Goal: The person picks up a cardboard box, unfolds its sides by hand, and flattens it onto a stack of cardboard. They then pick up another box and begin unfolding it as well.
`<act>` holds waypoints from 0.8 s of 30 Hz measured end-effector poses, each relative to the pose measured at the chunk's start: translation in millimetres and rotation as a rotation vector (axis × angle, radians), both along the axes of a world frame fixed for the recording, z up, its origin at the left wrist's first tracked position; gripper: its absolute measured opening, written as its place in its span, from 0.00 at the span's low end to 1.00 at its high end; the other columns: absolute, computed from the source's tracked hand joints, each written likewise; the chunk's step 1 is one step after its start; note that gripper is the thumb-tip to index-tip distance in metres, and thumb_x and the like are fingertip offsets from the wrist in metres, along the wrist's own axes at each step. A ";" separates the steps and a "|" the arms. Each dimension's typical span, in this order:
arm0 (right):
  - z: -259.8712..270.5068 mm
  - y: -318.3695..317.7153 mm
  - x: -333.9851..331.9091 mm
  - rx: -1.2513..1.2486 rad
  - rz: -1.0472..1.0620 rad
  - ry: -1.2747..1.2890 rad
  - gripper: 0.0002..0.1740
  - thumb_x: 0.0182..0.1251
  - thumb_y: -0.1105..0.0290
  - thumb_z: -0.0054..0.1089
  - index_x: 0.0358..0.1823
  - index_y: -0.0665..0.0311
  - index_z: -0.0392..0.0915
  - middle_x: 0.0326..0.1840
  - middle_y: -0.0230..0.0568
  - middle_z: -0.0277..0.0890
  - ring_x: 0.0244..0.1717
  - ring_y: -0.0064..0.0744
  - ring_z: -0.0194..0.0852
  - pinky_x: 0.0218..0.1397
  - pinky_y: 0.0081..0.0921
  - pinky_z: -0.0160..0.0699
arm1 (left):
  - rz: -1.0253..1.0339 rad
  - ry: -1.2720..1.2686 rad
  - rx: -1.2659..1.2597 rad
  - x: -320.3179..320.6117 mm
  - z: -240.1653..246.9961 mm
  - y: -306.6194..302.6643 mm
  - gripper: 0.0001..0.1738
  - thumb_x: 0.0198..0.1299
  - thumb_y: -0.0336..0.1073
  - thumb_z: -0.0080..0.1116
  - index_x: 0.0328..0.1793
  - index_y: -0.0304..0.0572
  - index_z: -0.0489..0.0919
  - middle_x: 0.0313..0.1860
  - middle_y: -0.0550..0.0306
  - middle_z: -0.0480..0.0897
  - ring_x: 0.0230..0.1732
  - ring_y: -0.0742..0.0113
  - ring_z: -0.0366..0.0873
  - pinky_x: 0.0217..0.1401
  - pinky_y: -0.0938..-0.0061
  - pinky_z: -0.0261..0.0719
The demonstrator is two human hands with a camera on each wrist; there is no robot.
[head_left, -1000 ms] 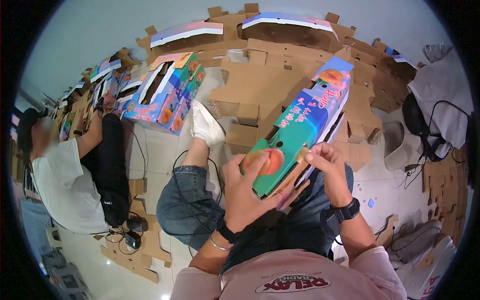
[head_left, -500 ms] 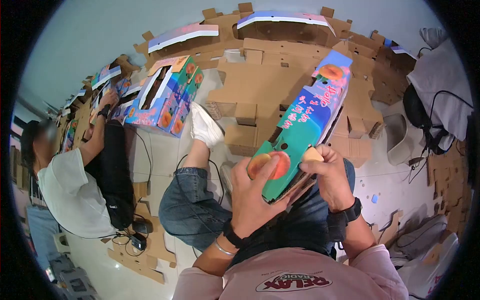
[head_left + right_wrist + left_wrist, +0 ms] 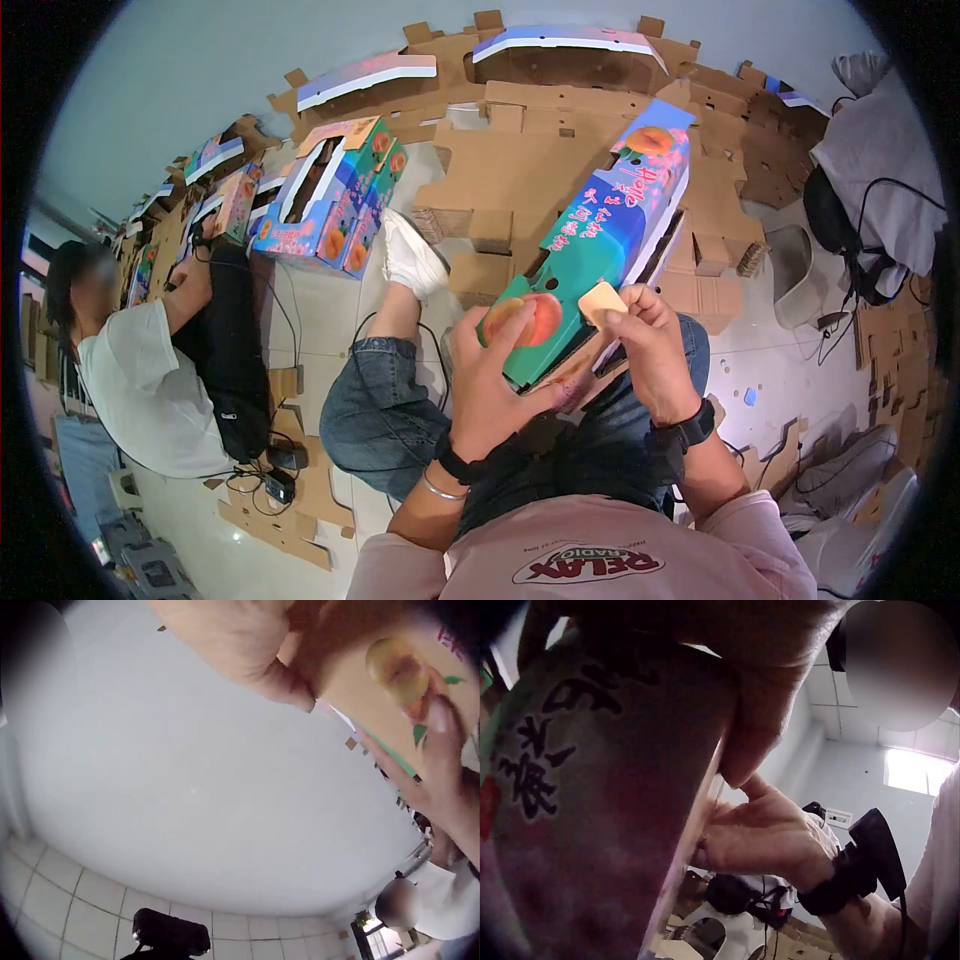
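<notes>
A long carton (image 3: 610,215), printed green, blue and pink with peaches and lettering, slants over the lap. Gripping its near end is my left hand (image 3: 490,385), with fingers spread over the peach print and the thumb at the near edge. In the left wrist view the carton side (image 3: 600,802) fills much of the picture. My right hand (image 3: 655,345) pinches a small tan cardboard tab (image 3: 602,302) between thumb and fingers, beside the carton's right edge. The right wrist view shows the left hand (image 3: 446,772) lying along the peach-printed panel.
Flattened brown cardboard (image 3: 560,170) covers the floor ahead. Folded peach cartons (image 3: 330,200) stand to the left, near a seated person (image 3: 140,370) handling cartons. A white stool (image 3: 795,280) and black bag (image 3: 850,240) are at right. Cables run across the floor.
The tan tab in my right hand has lifted and turned its flat face toward the head camera. The carton shifted slightly right, then back left. The person at left has moved their hands.
</notes>
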State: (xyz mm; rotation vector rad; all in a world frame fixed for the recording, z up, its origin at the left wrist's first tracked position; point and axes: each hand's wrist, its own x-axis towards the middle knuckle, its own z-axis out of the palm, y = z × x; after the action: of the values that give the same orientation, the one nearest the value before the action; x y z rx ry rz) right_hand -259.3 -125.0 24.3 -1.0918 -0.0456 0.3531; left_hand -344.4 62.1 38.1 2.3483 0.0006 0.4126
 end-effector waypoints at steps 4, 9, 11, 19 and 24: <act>-16.7 -8.4 4.3 0.036 -0.091 0.055 0.06 0.63 0.72 0.63 0.40 0.59 0.76 0.37 0.26 0.76 0.40 0.16 0.73 0.48 0.18 0.70 | 0.013 -0.003 -0.017 -1.9 -11.2 8.9 0.50 0.32 0.45 0.78 0.70 0.53 0.71 0.61 0.42 0.64 0.62 0.42 0.63 0.66 0.55 0.63; -30.9 -18.0 2.2 -0.037 -0.103 0.177 0.07 0.65 0.70 0.62 0.42 0.58 0.76 0.35 0.25 0.75 0.39 0.18 0.73 0.47 0.20 0.72 | 0.049 0.030 -0.143 -3.1 -26.5 25.3 0.49 0.35 0.45 0.77 0.70 0.52 0.70 0.61 0.43 0.63 0.63 0.44 0.64 0.68 0.60 0.63; -45.4 -24.3 3.4 -0.039 -0.093 0.180 0.07 0.65 0.71 0.62 0.42 0.58 0.76 0.36 0.27 0.76 0.40 0.20 0.74 0.47 0.21 0.72 | 0.096 0.066 -0.301 -4.2 -36.1 32.8 0.50 0.35 0.44 0.76 0.71 0.50 0.70 0.58 0.45 0.64 0.63 0.47 0.64 0.68 0.60 0.63; -63.5 -27.4 4.5 -0.090 -0.186 0.197 0.06 0.64 0.73 0.61 0.42 0.59 0.76 0.37 0.28 0.76 0.38 0.20 0.74 0.44 0.21 0.72 | 0.167 0.185 -1.062 -14.2 -65.2 45.4 0.45 0.46 0.36 0.67 0.73 0.29 0.63 0.63 0.47 0.70 0.66 0.59 0.67 0.71 0.68 0.62; -76.7 -29.2 9.0 -0.054 -0.192 0.124 0.10 0.61 0.77 0.61 0.43 0.61 0.74 0.40 0.28 0.74 0.39 0.19 0.71 0.45 0.18 0.70 | 0.198 0.302 -1.188 -38.9 -122.9 37.8 0.46 0.50 0.35 0.64 0.75 0.28 0.57 0.66 0.47 0.71 0.63 0.61 0.72 0.68 0.70 0.67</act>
State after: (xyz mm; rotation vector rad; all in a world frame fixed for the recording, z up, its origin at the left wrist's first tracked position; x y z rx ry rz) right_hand -250.4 -154.1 -52.4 -1.1158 0.1789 0.2492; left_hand -383.3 99.8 -84.8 1.2067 0.4873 0.0758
